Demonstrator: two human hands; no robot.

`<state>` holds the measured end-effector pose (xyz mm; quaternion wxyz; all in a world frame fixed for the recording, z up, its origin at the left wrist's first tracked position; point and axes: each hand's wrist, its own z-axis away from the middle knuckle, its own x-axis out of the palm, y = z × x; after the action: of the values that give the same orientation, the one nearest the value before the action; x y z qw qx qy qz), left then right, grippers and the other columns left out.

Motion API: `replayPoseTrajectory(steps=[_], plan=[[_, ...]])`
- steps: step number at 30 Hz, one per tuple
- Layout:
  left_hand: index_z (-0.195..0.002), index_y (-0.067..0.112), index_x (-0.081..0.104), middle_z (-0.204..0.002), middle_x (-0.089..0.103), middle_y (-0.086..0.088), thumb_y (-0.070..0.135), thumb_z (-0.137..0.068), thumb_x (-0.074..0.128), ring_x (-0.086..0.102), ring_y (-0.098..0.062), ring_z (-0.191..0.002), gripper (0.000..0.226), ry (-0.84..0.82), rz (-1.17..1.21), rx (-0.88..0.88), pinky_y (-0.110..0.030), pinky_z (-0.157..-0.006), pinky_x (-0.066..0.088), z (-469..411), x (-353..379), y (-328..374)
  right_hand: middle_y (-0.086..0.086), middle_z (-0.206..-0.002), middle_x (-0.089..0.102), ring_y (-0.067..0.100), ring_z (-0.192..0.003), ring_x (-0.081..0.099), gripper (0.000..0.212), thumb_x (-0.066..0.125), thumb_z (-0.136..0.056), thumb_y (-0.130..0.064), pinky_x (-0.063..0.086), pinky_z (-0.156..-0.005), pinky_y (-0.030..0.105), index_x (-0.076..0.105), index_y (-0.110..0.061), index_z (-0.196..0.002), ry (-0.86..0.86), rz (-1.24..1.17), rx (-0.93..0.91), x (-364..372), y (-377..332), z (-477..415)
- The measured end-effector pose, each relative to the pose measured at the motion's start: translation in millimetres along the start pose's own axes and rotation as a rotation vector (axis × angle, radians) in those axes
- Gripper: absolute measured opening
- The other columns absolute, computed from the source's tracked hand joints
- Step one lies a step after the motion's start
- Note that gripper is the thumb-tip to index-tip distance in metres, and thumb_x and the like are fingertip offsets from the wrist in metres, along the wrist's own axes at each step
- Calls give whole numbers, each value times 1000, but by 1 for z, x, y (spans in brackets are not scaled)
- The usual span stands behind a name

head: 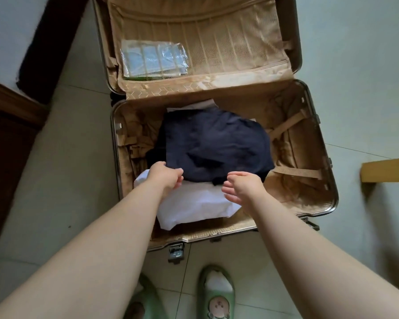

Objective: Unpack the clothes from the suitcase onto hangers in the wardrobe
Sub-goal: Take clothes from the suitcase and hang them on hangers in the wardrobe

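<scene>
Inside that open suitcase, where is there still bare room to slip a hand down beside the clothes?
Widest gap: the bare lining right of the navy garment, up to the suitcase wall, crossed only by two straps. The left side is tight, bunched lining against the clothes. Near the front, the white garment fills the middle.

In the open suitcase [297,192] a navy garment [214,143] lies on a white garment [194,203]. The left hand [166,178], fingers curled, is at the navy edge; the right hand [242,186], fingers spread, is just beside.
</scene>
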<state>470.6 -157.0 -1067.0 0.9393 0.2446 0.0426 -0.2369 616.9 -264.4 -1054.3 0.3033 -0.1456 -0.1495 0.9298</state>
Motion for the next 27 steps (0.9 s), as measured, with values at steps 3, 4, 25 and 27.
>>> replayPoseTrajectory(steps=[3, 4, 25, 27], plan=[[-93, 12, 52, -69, 41, -1, 15, -92, 62, 38, -8, -46, 10, -76, 158, -75, -19, -38, 40, 16, 4, 18, 17, -90, 69, 28, -83, 69, 20, 49, -93, -10, 56, -75, 30, 60, -2, -108, 18, -61, 63, 2, 2, 7], [-87, 15, 49, -67, 37, 0, 18, -92, 62, 33, -6, -40, 14, -154, 199, -109, -17, -36, 35, 21, 4, 23, 19, -100, 67, 30, -92, 69, 27, 51, -95, -17, 56, -81, 36, 55, -2, -117, 32, -85, 78, 4, 3, 10], [-83, 20, 57, -86, 58, -2, 47, -96, 46, 52, -12, -73, 32, -42, -54, 24, -23, -62, 46, 218, -122, 108, 18, -80, 71, 26, -66, 70, 16, 53, -89, -2, 55, -56, 30, 69, 0, -90, -430, -268, -127, 11, -141, 206], [-84, 20, 60, -92, 64, -3, 56, -95, 37, 55, -12, -78, 44, -32, 141, 93, -26, -66, 46, 242, -129, 139, 21, -95, 71, 31, -81, 70, 24, 50, -87, 6, 57, -67, 35, 67, 0, -102, -505, -163, -201, 14, -150, 233]])
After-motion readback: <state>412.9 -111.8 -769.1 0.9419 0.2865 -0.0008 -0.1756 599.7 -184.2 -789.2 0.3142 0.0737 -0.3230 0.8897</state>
